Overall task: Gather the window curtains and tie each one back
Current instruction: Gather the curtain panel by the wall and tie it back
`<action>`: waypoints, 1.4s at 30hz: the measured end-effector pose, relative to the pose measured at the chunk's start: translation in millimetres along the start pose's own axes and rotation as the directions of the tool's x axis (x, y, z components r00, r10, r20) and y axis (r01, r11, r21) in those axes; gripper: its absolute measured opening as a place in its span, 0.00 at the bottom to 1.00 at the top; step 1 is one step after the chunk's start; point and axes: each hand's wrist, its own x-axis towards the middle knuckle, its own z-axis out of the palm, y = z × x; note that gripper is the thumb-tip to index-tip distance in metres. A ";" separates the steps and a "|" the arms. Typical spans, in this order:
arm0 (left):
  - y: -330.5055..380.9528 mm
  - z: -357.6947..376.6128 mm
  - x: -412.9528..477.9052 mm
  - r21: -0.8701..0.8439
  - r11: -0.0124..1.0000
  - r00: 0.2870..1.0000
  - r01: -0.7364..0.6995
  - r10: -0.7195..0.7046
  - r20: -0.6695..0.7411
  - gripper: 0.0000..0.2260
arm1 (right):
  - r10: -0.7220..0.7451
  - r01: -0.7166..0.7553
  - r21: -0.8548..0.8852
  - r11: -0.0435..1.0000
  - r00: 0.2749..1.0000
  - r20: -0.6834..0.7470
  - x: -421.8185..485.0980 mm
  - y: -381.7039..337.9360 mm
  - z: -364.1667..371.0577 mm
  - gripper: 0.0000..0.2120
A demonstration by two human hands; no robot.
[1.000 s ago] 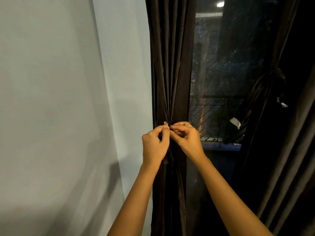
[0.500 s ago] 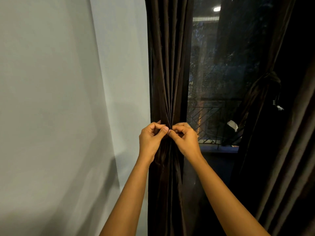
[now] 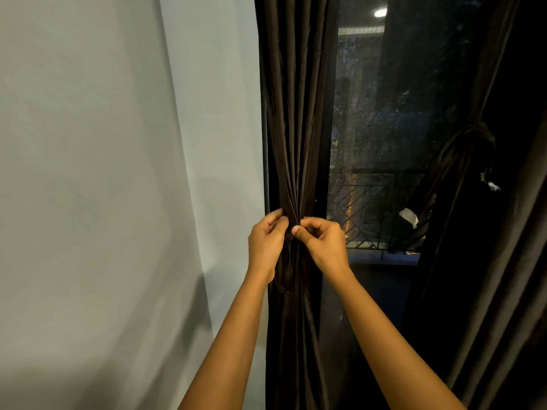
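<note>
Head view: the left hand [image 3: 267,241] and right hand [image 3: 325,244] both grip the dark brown pleated fabric curtain [image 3: 296,119] at its gathered waist. The fingers are curled tight and the right thumb pinches the front folds. Whether a tie is between them cannot be told. The curtain hangs bunched between the pale grey wall [image 3: 118,149] and the dark window pane [image 3: 373,119]. Compared with half a second ago, both hands stay at the same spot, and the left fingers wrap further round the bundle's left edge.
</note>
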 end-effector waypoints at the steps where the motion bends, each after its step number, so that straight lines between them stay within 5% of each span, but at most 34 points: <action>1: 0.4 0.4 -0.1 -0.006 1.000 1.000 0.006 -0.006 -0.012 0.15 | -0.013 0.013 0.003 1.000 1.000 -0.007 -1.5 -0.7 0.2 0.11; 9: -1.0 0.0 6.8 -0.015 0.998 0.994 0.069 -0.067 0.089 0.08 | 0.004 -0.004 0.024 1.000 1.000 -0.007 0.0 4.0 1.5 0.02; 16: -5.5 0.4 5.8 -0.075 0.996 0.995 0.058 -0.051 0.084 0.03 | 0.094 -0.089 0.118 0.989 0.995 -0.033 -1.1 -2.5 -1.1 0.19; 20: -4.3 1.9 2.2 -0.111 0.990 0.993 0.091 -0.082 0.084 0.09 | 0.130 -0.130 0.120 0.984 0.992 0.008 0.7 -2.5 -2.6 0.29; 26: 3.4 -0.5 1.8 -0.132 0.982 0.978 0.137 -0.113 0.173 0.12 | 0.165 -0.176 0.139 0.975 0.982 0.088 3.0 0.7 -3.4 0.31; 31: 1.4 0.9 0.9 -0.194 0.963 0.975 0.189 -0.160 0.153 0.06 | 0.147 -0.155 0.111 0.982 0.986 0.077 3.9 5.8 -3.8 0.17; 37: 1.3 2.9 0.8 -0.139 0.975 0.973 0.171 -0.145 0.180 0.08 | 0.087 -0.089 -0.140 0.986 0.996 -0.015 7.6 5.9 -9.5 0.15; 42: -3.9 2.9 -6.8 -0.118 0.976 0.973 0.185 -0.166 0.160 0.07 | 0.085 -0.096 0.080 0.992 0.988 0.132 2.5 0.3 -10.8 0.03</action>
